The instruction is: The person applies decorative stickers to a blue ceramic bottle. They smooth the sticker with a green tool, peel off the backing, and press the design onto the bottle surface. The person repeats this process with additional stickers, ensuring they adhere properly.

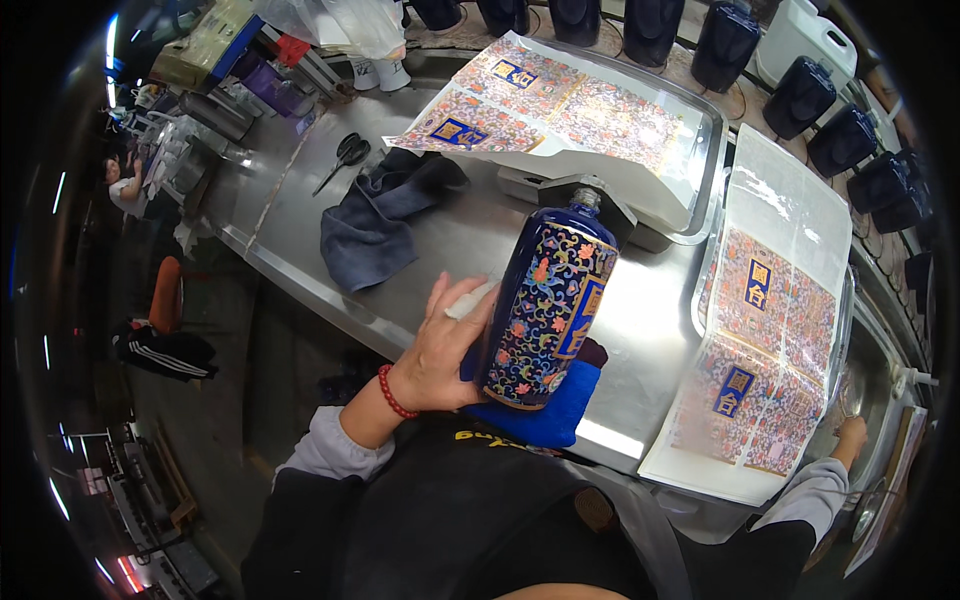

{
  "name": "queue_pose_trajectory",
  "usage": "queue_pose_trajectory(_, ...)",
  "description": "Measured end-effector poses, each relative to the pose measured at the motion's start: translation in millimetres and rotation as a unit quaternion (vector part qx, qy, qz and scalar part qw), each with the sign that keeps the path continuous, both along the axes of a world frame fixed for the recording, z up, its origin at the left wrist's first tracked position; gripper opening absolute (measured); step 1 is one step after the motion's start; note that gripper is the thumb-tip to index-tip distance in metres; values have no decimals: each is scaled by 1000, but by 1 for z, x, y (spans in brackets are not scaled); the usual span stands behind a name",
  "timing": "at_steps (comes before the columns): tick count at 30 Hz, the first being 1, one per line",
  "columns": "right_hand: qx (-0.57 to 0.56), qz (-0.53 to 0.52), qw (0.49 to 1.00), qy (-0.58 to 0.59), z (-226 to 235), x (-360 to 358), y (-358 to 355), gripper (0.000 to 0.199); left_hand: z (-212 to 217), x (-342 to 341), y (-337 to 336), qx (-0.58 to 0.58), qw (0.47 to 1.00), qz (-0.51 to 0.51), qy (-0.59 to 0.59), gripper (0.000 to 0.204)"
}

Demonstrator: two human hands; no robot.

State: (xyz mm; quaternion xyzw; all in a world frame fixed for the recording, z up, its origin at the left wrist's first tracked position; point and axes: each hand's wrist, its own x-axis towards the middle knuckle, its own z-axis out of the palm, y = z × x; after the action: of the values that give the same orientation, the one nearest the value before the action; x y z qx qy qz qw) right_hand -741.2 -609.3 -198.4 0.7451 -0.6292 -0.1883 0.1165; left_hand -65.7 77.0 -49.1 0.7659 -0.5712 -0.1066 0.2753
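Note:
A dark blue bottle (545,310) with a colourful flower pattern and a blue and gold panel stands tilted in front of me, its bare neck pointing away. My left hand (440,350) holds it from the left side, near its base; a white wrap shows on one finger. Beneath the bottle's lower end lies a bright blue cloth (565,405). Far to the right, my right hand (851,438) is closed beside a metal basin (870,350); what it grips is too small to make out. Printed decal sheets (775,340) lie between the bottle and that hand.
More decal sheets (570,100) rest on a tray at the back. A dark grey cloth (385,215) and black scissors (345,160) lie on the metal table (275,225). Several plain dark blue bottles (725,45) line the far edge near a white jug (805,45). Another person (128,190) is far left.

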Motion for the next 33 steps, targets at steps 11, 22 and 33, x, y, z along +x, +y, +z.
queue_pose_trajectory(11,-149,166,972,74,176,145,39,27,17,-11,-1,-90,985,11,-144,104)
queue_pose_trajectory(22,-138,436,876,-154,338,391,252,20,0,-3,1,-119,983,-7,-137,114)
queue_pose_trajectory(33,-92,691,687,-205,387,492,442,24,103,49,-44,-267,943,-181,-80,112)
